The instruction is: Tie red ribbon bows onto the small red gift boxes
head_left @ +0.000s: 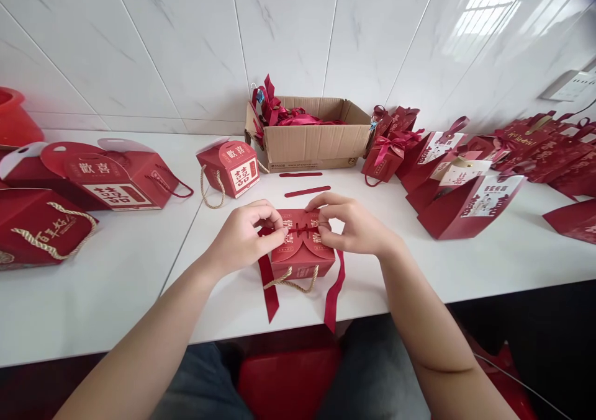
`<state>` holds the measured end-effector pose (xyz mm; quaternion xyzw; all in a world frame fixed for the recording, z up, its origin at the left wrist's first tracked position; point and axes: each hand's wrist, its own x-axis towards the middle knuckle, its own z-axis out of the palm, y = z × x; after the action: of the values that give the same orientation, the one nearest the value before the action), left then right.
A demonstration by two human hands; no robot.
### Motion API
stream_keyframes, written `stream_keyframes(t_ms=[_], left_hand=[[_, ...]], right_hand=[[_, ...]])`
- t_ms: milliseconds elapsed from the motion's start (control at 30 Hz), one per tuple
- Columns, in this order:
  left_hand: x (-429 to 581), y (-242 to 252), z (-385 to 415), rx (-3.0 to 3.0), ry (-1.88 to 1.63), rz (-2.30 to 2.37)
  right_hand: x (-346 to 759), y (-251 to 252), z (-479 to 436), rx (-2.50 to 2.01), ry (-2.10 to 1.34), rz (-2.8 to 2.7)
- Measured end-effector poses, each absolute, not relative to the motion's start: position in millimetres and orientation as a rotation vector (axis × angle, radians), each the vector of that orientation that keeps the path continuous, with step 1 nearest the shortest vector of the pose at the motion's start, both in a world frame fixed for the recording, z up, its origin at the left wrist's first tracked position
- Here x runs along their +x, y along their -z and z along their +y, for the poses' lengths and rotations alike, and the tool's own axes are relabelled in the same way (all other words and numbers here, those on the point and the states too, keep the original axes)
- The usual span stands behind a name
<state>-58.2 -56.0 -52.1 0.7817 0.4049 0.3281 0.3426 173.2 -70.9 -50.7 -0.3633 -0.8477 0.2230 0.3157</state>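
- A red gift box (302, 255) stands on the table (218, 311) in front of the seated person, its two curved lid flaps meeting on top.
- A dark red ribbon (305, 228) crosses the top where the flaps meet, apparently through small slots; its two ends hang down, one on each side of the box.
- The left hand (244, 234) pinches the ribbon between thumb and fingertips at the left of the lid; the right hand (358, 224) pinches it likewise at the right.
- To do this well, I would keep the ribbon flat and centred, with both ends of like length, and draw it snug with an even, level pull; a hard tug could buckle the card or part the flaps.
- A twisted gold rope handle (305, 290) droops over the near side; it is best kept clear of the ribbon.
- Behind the box lie two narrow red strips, one nearer (307, 191), one farther.
- Beyond them, a cardboard carton (316, 147) holds more ribbon.
- Right of the carton, a small box with a bow (382, 161) sits among other red packages.
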Motion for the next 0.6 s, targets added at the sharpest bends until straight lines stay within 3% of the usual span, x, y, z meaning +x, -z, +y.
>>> stream_keyframes(t_ms=[233,433,600], left_hand=[[-50.5,50.9,-60.2,1.948,-0.9,1.098],[-51.3,54.9,-58.0,1.959,-0.914,1.056],[-52.3,56.5,-57.0,1.973,-0.92,1.063]], right_hand=[[196.7,47.0,-63.6,-1.077,-0.541,-2.217],[205.2,46.9,-57.5,-1.281,-1.078,-1.853],[204.7,38.2,-63.4,-1.448,-1.221,-2.039]])
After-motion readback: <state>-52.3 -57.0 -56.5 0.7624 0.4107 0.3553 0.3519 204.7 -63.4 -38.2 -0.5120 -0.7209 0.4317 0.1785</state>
